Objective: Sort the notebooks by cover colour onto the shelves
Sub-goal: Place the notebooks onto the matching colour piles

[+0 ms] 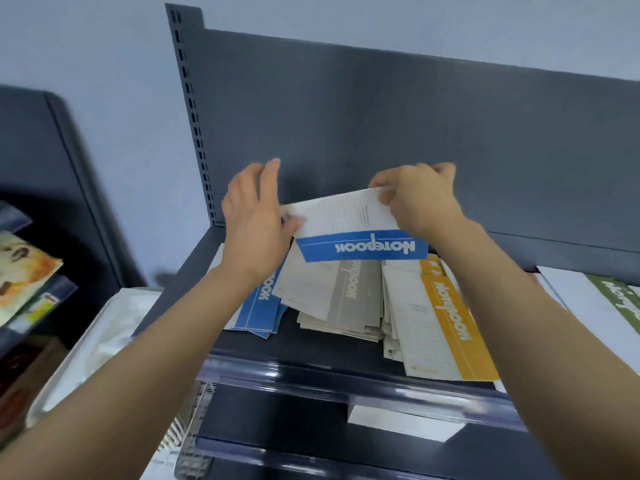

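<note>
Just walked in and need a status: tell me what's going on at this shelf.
A person is sorting notebooks. The right hand pinches the top corner of a blue-banded white paper notebook, held above the dark grey metal shelf. The left hand, fingers straight, touches its left edge. On the shelf below lie a blue-banded notebook pile at the left, a grey-banded notebook pile in the middle and a yellow-banded notebook pile to the right. A green-banded notebook lies farther right.

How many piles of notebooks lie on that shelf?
4: blue pile at left, grey pile in the middle, yellow pile beside it, green pile at the far right. The held blue notebook may hide more.
</note>
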### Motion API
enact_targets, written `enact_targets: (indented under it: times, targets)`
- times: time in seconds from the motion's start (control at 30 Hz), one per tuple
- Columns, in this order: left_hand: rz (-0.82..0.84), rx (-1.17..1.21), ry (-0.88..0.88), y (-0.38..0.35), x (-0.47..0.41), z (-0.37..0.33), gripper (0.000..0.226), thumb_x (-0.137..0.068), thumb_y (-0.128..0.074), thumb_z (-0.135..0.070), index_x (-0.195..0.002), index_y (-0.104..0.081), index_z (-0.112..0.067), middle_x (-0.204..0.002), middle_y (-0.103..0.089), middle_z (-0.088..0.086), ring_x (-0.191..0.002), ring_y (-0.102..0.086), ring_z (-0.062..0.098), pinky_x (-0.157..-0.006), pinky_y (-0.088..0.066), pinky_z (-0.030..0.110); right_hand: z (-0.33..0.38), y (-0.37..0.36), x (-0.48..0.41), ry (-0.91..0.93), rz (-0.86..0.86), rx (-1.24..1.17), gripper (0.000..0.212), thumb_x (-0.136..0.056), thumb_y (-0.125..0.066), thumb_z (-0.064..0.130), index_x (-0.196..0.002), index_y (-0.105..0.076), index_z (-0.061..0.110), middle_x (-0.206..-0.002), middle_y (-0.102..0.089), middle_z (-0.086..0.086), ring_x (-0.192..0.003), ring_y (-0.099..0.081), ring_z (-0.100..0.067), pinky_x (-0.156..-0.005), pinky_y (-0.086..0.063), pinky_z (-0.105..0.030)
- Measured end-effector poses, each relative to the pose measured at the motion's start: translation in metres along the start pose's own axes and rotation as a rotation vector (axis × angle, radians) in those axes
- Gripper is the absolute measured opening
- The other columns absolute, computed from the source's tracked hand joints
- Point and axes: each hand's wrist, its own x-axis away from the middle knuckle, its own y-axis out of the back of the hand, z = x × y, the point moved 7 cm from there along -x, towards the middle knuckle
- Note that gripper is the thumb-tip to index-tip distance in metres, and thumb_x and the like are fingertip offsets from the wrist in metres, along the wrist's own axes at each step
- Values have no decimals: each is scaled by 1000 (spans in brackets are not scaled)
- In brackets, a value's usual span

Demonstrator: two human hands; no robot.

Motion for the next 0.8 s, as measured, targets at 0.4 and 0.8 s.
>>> enact_targets:
  times: [0.4, 0.8]
  targets:
    - [9, 74, 609, 53, 40, 153, 12, -90, -53, -8, -86, -64, -8, -81, -58, 6, -78, -49, 27, -69, -37, 28, 109, -2, -21, 235, -139, -273, 42, -95, -53, 20, -137, -48, 26, -140, -48, 1, -134, -33, -22, -111, -14, -36]
    - [490, -64, 788, -29, 78, 190, 18, -89, -50, -6, -102, -58, 4, -105, -61, 20, -96, -59, 37, -72, -46, 35, 73, -23, -1, 56, -8, -230, 35, -97, -50, 22, -132, -54, 26, -133, -56, -1, -127, -41, -21, -107, -21, -38]
